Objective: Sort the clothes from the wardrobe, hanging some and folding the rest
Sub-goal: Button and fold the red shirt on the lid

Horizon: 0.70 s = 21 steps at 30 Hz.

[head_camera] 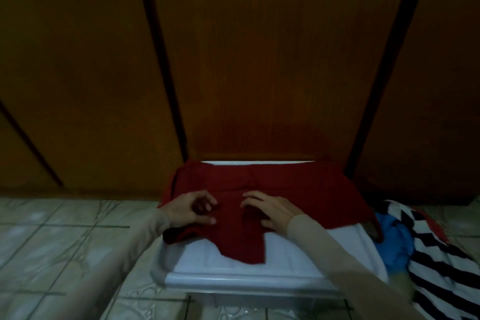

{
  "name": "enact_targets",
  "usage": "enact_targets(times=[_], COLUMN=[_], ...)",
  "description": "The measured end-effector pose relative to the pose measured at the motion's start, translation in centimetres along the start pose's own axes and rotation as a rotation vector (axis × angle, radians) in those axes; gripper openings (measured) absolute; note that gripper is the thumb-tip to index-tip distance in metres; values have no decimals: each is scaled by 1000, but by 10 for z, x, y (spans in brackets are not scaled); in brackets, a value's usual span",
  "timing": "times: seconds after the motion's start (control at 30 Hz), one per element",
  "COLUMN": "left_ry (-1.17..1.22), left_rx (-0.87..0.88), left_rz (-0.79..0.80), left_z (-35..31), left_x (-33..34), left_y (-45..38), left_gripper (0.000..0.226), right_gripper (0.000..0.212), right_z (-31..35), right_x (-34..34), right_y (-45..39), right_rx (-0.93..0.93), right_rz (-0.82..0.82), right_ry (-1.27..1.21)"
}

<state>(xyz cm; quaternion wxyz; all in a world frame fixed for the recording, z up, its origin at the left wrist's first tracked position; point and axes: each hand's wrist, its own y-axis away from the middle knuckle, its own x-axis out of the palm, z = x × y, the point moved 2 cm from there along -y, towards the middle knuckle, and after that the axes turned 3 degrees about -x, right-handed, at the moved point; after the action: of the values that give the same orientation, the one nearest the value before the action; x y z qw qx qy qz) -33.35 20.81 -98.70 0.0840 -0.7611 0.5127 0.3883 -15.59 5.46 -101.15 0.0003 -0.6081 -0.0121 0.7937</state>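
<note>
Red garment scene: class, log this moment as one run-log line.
step: folding | red garment spread on white box lid | left hand curled on it | right hand flat on it | striped cloth beside

Head cam, single view, looks fwd/down, close over hands, facing wardrobe doors (259,60).

The person wears long sleeves of a plain beige or light tan cloth on both arms. The left sleeve (109,254) runs down to the wrist and ends just behind the left hand (193,209), which is bare. The right sleeve (345,257) likewise ends at the wrist behind the bare right hand (270,209). The cloth looks smooth and close-fitting, with no pattern, buttons or markings to be seen in the dim light.
</note>
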Motion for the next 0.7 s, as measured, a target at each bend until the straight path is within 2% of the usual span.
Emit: enact_targets(times=[0.07,0.1,0.17,0.23,0.3,0.37,0.43,0.47,0.53,0.6,0.7], left_ry=[-87,-174,-381,-462,-276,72,341,356,158,-118,-425], left_rx=[-85,-110,-128,-120,-136,-181,-296,-321,-318,-316,-348], left_rz=[133,200,275,251,165,30,-124,-190,-304,-415,-498], left_z=[11,15,21,22,26,27,34,38,37,35,36], left_x=[-5,-6,-5,-5,-7,-12,-19,-22,-24,-22,-15], left_y=[20,27,33,30,23,16,5,-2,-11,-19,-24], left_gripper=[79,89,96,83,50,24,29,35,39,41,38], right_gripper=[64,64,55,43,36,27,13,13,28,37,38], right_z=[5,6,7,7,7,10,10,10,7,6,8], right_x=[2,3,5,2,-6,-18,-25,-27,-30,-31,-21], right_y=[-9,-13,-22,-30,-38,-46,-58,-64,-77,-86,-89], right_rx=[-28,-46,-81,-33,103,248,392,473,598,637,649], right_rz=[-1,9,42,12,-106,-236,-332,-374,-454,-496,-326], right_ry=[2,-8,-45,-105,-271,-473,-612,-663,-829,-961,-782])
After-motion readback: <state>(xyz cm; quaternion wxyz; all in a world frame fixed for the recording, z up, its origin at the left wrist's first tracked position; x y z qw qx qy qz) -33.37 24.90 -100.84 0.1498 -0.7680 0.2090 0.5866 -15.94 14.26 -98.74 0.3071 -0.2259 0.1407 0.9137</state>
